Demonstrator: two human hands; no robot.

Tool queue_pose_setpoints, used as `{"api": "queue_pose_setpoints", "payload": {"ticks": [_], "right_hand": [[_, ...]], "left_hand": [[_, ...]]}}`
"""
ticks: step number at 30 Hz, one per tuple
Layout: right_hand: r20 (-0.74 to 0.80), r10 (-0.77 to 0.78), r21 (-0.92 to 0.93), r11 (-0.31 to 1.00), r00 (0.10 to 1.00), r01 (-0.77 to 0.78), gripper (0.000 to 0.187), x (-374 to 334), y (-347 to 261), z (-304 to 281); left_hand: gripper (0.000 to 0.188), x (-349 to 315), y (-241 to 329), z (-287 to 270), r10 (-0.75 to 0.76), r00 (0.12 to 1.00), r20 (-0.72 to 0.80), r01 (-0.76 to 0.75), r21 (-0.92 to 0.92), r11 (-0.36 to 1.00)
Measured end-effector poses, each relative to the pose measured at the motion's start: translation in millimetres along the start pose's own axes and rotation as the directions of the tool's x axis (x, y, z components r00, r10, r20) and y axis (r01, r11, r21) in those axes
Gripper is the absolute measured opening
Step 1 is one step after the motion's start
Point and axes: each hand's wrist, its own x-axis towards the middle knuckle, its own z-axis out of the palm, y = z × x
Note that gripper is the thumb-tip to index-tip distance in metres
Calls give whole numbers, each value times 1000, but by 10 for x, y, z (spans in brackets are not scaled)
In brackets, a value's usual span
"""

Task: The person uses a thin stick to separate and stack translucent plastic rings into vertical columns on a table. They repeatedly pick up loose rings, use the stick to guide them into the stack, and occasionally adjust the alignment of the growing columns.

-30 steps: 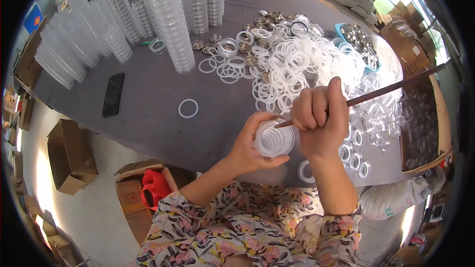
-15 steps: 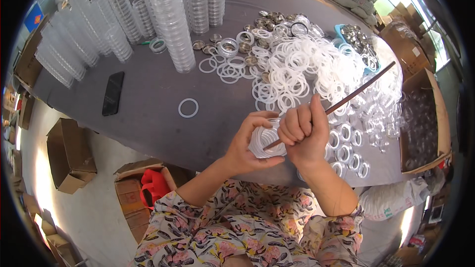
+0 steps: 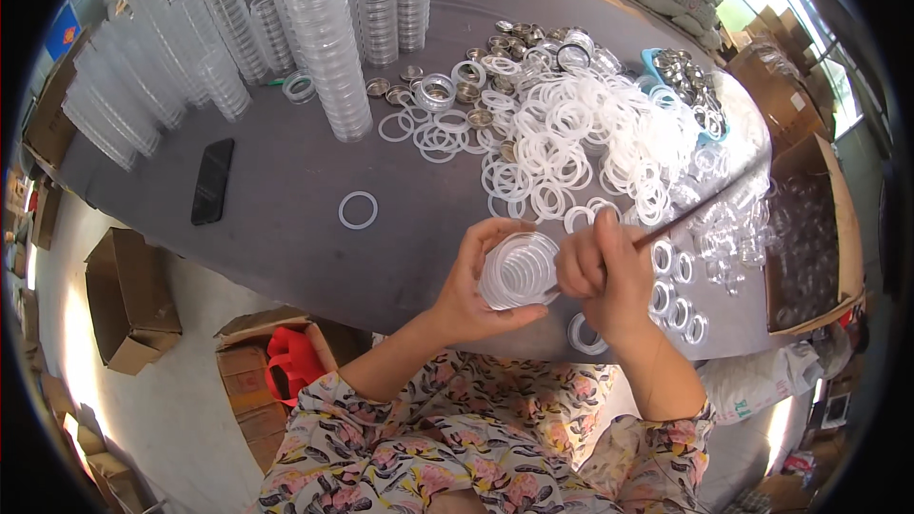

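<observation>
My left hand (image 3: 473, 278) is wrapped round a short stack of clear plastic rings (image 3: 519, 269), tilted so its open end faces up. Beside it, my right hand (image 3: 606, 271) is closed in a fist round a thin dark stick (image 3: 703, 207). The stick slants up to the right, and its lower tip is close to the rim of the stack. Just beyond my hands lies a large heap of white flat rings (image 3: 581, 124). One white ring (image 3: 358, 210) lies apart on the grey table. Clear rings (image 3: 674, 287) stand in rows by my right forearm.
Tall stacks of clear round parts (image 3: 328, 57) stand at the back left, near a black phone (image 3: 212, 181). Silver metal caps (image 3: 479, 118) edge the heap; more fill a blue basket (image 3: 651, 59). Cardboard boxes stand left (image 3: 133, 300) and right (image 3: 850, 228), beside the table.
My right hand has moved right, away from the stack, and the stick's tip has come out of its opening. The left hand still holds the stack, now turned slightly more upward.
</observation>
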Motion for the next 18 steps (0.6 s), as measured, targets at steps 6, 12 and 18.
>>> {"api": "queue_pose_setpoints", "payload": {"ticks": [6,12,18], "right_hand": [[-65,-158,195,966,985,168,49,341,205,131],[-23,-9,-186,983,1000,4,51,298,-29,-46],[-14,85,272,959,996,-78,48,284,169,137]], "left_hand": [[88,11,-8,28,2,1000,-28,-1,26,1000],[85,8,-3,19,20,999,-31,-22,-50,999],[91,-11,-47,50,16,999,-45,-16,-6,1000]]}}
